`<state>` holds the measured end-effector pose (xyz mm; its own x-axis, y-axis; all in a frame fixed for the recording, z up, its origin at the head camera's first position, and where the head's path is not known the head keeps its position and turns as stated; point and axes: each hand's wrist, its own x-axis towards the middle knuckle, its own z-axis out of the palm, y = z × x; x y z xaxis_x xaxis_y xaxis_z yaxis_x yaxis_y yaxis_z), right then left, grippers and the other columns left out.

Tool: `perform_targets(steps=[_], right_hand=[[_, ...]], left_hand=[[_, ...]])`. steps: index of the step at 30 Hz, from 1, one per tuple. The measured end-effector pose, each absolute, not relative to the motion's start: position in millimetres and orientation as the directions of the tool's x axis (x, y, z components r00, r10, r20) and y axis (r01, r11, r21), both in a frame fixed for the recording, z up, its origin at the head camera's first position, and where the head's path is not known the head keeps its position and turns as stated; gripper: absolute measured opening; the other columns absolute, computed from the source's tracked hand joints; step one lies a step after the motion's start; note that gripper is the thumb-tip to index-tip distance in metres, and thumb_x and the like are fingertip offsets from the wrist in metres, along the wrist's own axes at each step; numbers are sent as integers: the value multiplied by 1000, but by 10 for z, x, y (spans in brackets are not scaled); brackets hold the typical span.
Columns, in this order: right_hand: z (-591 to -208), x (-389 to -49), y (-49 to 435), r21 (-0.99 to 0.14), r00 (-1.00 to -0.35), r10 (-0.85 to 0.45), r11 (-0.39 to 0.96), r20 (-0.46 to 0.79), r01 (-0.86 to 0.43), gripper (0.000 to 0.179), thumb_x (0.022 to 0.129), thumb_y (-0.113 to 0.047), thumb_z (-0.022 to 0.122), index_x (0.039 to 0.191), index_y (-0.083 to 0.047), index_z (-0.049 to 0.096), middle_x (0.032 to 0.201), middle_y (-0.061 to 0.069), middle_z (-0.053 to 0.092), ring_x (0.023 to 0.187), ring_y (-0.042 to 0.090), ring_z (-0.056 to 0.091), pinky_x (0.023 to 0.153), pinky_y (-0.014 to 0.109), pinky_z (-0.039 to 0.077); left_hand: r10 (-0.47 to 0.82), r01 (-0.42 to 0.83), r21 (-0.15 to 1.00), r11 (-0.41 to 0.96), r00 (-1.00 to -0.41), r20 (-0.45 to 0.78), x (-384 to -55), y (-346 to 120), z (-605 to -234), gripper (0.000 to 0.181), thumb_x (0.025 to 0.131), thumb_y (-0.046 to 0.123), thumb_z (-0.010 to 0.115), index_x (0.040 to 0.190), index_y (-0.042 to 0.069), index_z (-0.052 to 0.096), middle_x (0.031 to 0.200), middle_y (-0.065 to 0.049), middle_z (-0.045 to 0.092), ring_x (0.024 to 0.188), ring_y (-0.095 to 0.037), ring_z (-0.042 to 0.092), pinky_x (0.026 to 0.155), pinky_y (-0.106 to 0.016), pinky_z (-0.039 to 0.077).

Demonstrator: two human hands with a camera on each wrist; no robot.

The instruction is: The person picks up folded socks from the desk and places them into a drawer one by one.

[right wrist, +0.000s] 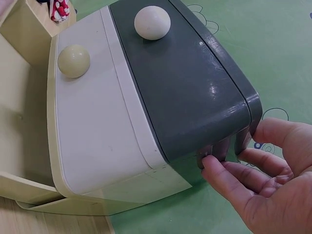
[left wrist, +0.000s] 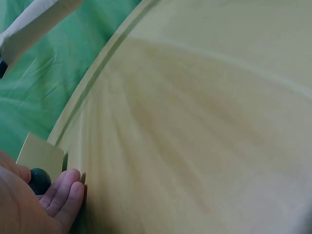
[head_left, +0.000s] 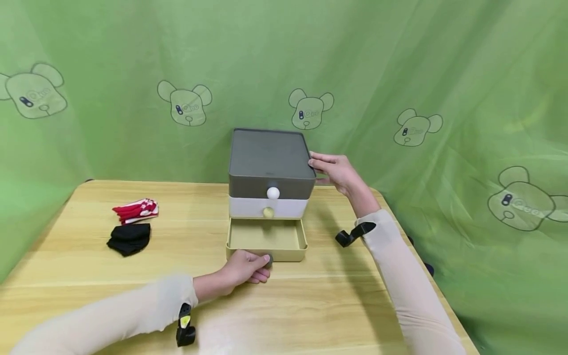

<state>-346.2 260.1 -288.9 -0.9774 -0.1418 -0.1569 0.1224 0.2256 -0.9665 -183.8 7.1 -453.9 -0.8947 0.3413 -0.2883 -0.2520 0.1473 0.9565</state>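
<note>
A small three-tier drawer box stands on the table: a dark grey top tier, a white middle tier and a pale yellow bottom drawer, which is pulled out and has a bare floor. My left hand pinches the round dark knob on the yellow drawer's front between thumb and fingers. With its fingertips, my right hand touches the right side of the grey tier near the top edge. In the right wrist view, a white knob and a cream knob stick out from the upper two fronts.
To the left lie a folded red-and-white cloth and a black cloth on the wooden table. Behind the table and along both sides hangs a green curtain printed with bear heads.
</note>
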Motion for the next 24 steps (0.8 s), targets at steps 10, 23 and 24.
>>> perform_targets(steps=[10,23,24], right_hand=[[-2879,-3458,2596,-970,-980,-125,209,-155,127,51,100,-16,66,148,-12,52,158,15,46,107,15,71,95,40,60],[-2892,-3466,2587,-970,-980,-125,210,-152,124,51,101,-16,65,149,-12,50,159,13,44,132,32,59,92,37,61],[-2887,-3468,2590,-970,-981,-125,212,-149,120,51,100,-16,65,149,-12,51,159,13,44,132,32,59,94,38,60]], left_hand=[[358,-253,959,131,-890,-284,-1605,134,-4524,40,104,24,58,113,-13,70,89,-21,77,70,-15,75,68,-29,64],[347,-218,965,146,-902,-257,-1544,105,-4600,37,103,22,60,111,-12,71,87,-21,77,68,-14,74,67,-32,64],[348,-217,965,147,-902,-256,-1543,99,-4591,37,103,22,60,111,-13,71,87,-22,77,68,-14,74,67,-32,64]])
